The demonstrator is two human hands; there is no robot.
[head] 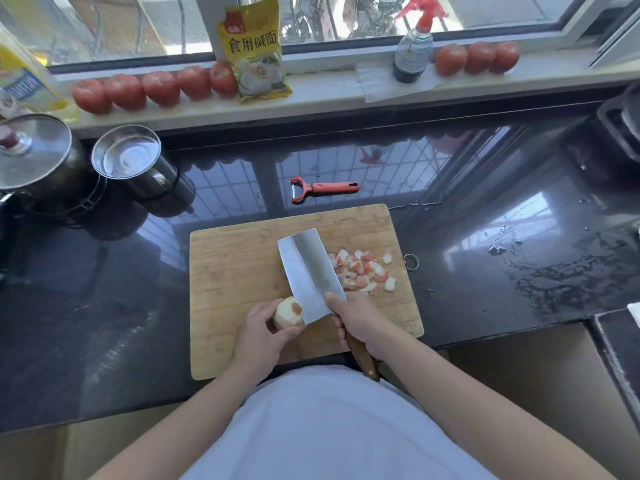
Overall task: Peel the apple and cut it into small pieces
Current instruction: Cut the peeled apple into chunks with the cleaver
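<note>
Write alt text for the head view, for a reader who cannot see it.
Over a bamboo cutting board, the left hand holds a peeled pale apple while the right hand grips a wooden-handled steel cleaver beside it. Red-and-white peel scraps lie on the board's right; a red peeler lies behind it.
</note>
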